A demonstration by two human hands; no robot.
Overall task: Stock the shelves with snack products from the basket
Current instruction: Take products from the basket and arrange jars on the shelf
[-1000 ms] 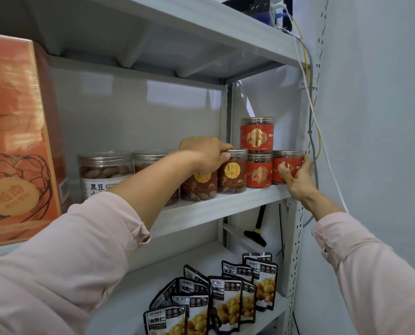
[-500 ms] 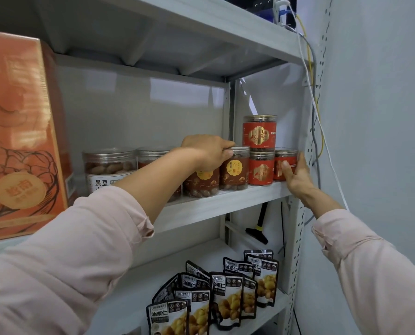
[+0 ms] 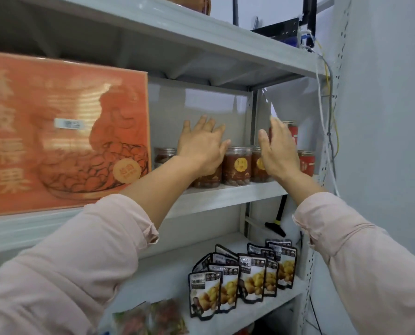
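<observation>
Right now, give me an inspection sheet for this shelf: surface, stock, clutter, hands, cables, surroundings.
Surface: grey shelf, two stocked boards in view.
Job's things: brown jars upright in a row on the middle board; red jars at its right end, one stacked; pouches upright on the lower board.
Clutter: orange box left of the jars; black tool leaning behind the post.
Hands: left hand and right hand open, fingers straight, raised in front of the jars, holding nothing; contact cannot be told.
Cables: white, yellow and grey cables hang down the right post from a black device on top.
Surroundings: pale wall at right.
</observation>
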